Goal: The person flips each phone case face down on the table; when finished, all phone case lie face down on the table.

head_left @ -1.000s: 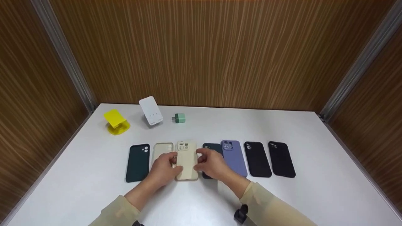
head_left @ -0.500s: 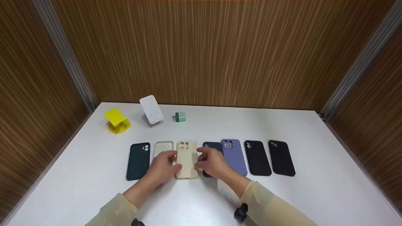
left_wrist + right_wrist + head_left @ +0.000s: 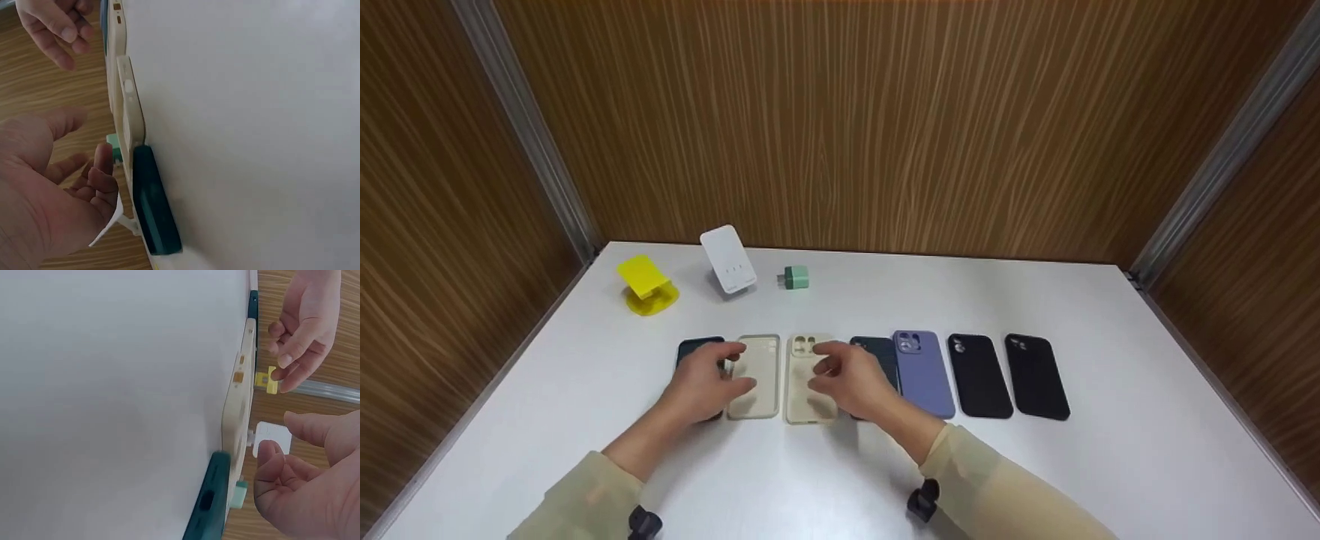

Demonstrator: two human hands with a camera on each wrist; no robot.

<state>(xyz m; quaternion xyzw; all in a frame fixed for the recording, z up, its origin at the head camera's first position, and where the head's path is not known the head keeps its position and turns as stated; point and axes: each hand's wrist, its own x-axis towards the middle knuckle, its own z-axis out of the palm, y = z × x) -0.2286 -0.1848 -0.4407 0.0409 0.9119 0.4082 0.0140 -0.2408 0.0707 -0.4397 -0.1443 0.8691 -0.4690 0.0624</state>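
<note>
Now hovering loosely curled, holding nothing: left hand (image 3: 701,382) over the dark green case (image 3: 695,349), right hand (image 3: 851,382) beside the beige case (image 3: 804,379).

The left hand (image 3: 706,379) is covering most of the dark green case (image 3: 695,349) at the left end of the row, leaving only its far corner showing. The right hand (image 3: 851,380) is hiding the near half of the dark teal case (image 3: 876,352) and overlapping the right edge of the beige case (image 3: 802,379). Whether either hand's fingertips are touching a case is staying unclear. Both sleeves (image 3: 1005,495) are running off the near edge. The markings on the white charger (image 3: 728,259) are too small to read.
</note>
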